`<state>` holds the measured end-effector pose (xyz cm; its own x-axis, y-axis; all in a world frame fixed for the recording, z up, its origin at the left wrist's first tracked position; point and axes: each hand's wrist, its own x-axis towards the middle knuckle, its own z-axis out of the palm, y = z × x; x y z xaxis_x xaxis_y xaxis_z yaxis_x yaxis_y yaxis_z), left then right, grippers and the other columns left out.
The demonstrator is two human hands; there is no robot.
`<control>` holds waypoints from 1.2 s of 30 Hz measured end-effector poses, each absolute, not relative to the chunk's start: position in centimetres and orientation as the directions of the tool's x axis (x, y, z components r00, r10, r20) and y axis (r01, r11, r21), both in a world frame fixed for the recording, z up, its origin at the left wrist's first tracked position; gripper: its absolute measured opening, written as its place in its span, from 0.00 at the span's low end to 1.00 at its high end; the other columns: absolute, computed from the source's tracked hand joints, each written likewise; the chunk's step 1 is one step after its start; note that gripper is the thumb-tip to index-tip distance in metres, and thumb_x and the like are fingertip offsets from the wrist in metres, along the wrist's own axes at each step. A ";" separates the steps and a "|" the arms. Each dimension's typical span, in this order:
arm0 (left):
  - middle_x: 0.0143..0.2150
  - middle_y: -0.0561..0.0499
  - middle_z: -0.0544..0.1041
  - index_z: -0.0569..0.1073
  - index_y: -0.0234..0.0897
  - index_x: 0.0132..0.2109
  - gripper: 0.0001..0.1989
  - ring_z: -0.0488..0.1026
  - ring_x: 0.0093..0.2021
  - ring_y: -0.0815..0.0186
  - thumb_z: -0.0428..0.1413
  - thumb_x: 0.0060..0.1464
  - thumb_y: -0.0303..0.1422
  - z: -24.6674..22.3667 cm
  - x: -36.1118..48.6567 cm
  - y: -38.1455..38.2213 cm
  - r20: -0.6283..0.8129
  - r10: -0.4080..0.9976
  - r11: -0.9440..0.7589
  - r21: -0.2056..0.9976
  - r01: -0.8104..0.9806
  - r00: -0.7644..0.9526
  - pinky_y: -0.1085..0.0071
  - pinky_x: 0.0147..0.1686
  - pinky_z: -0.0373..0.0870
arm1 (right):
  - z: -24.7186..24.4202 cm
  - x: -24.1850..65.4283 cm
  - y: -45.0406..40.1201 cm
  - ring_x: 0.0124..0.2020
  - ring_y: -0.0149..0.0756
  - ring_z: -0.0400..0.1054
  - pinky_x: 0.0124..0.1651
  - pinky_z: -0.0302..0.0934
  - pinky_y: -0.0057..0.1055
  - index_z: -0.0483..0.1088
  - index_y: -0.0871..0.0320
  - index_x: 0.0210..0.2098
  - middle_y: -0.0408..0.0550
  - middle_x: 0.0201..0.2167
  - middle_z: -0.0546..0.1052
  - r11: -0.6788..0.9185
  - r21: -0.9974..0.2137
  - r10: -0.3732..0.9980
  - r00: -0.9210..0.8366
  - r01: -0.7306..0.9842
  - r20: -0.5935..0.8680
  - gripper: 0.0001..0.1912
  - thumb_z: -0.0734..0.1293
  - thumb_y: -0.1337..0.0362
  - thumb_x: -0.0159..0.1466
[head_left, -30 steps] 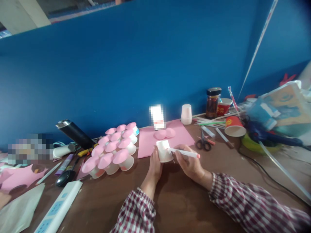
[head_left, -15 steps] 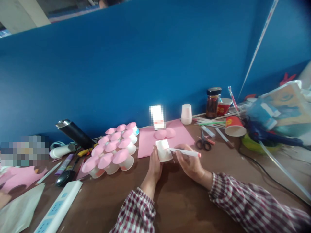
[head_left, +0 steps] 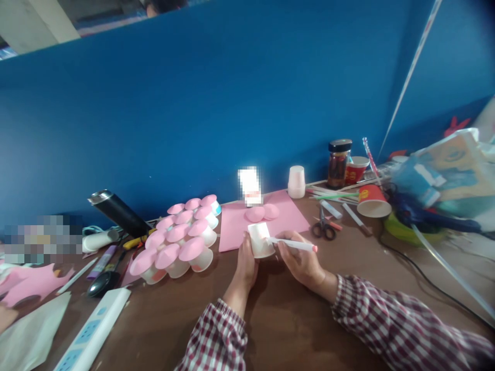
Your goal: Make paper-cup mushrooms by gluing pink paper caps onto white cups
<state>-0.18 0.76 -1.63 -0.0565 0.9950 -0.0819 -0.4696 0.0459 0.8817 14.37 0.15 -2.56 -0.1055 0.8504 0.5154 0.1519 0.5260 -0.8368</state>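
My left hand (head_left: 246,262) grips a white paper cup (head_left: 260,246), upside down and a little tilted, in the middle of the view. Between the fingers of my right hand (head_left: 301,260) is a white marker pen (head_left: 294,244) with a pinkish-red end. Its tip meets the right side of the cup, where a faint pinkish mark shows. Just beyond lie two pink paper cones (head_left: 256,214) on a pink paper sheet (head_left: 233,232). To the left stand several upturned white cups (head_left: 202,261) with pink cone tops (head_left: 192,249).
Stacked white cups (head_left: 296,181), scissors (head_left: 324,226), a jar (head_left: 340,164), a red paper cup (head_left: 373,201) and loose pens lie to the right. At left are a power strip (head_left: 93,330), a black flask (head_left: 119,214) and part of another person's hand (head_left: 5,315). A blue partition (head_left: 247,93) rises behind.
A faint pinkish mark now shows on the cup near the pen tip. The pen and my right hand have shifted very slightly left. My left hand stays in place.
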 end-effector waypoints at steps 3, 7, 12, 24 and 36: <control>0.36 0.46 0.78 0.74 0.33 0.40 0.25 0.73 0.36 0.62 0.50 0.56 0.52 -1.6 -0.2 0.8 -0.090 0.995 0.053 0.869 -0.492 -0.053 0.66 0.39 0.69 | -2.7 14.3 0.2 0.28 0.34 0.70 0.29 0.66 0.27 0.68 0.57 0.41 0.48 0.31 0.75 0.514 -0.847 0.858 -0.100 0.138 0.504 0.07 0.62 0.62 0.66; 0.34 0.46 0.78 0.74 0.33 0.38 0.25 0.73 0.34 0.61 0.50 0.56 0.53 -1.6 -0.2 0.8 -0.073 0.996 0.040 0.881 -0.471 -0.051 0.66 0.38 0.69 | -2.6 14.3 0.2 0.28 0.33 0.70 0.29 0.66 0.27 0.68 0.57 0.41 0.49 0.32 0.75 0.516 -0.844 0.857 -0.085 0.148 0.509 0.07 0.62 0.61 0.66; 0.34 0.44 0.79 0.75 0.33 0.38 0.26 0.75 0.36 0.57 0.50 0.55 0.53 -1.7 -0.3 0.8 -0.073 0.995 0.036 0.899 -0.436 -0.068 0.63 0.38 0.70 | -2.5 14.4 0.2 0.27 0.33 0.70 0.28 0.66 0.27 0.68 0.57 0.42 0.49 0.32 0.75 0.522 -0.837 0.853 -0.095 0.168 0.513 0.07 0.62 0.62 0.66; 0.35 0.46 0.79 0.74 0.31 0.40 0.24 0.74 0.34 0.62 0.52 0.56 0.51 -1.1 0.0 0.6 -0.122 0.991 0.069 0.831 -0.552 -0.060 0.67 0.38 0.68 | -2.1 14.2 -0.2 0.27 0.34 0.70 0.26 0.64 0.27 0.68 0.57 0.39 0.47 0.28 0.74 0.551 -0.822 0.835 -0.105 0.147 0.541 0.07 0.62 0.61 0.66; 0.35 0.48 0.78 0.74 0.34 0.38 0.23 0.73 0.35 0.63 0.50 0.57 0.51 -1.3 -0.1 0.6 -0.107 0.993 0.062 0.848 -0.526 -0.055 0.67 0.40 0.68 | -2.4 14.3 -0.1 0.25 0.34 0.69 0.26 0.66 0.28 0.67 0.57 0.41 0.47 0.26 0.74 0.520 -0.847 0.852 -0.134 0.109 0.506 0.07 0.62 0.61 0.66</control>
<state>-0.08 0.61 -1.31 -0.0552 0.9927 -0.1073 -0.5260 0.0624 0.8482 14.29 -0.06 -2.44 -0.1341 0.8521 0.5060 0.1086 0.5201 -0.8472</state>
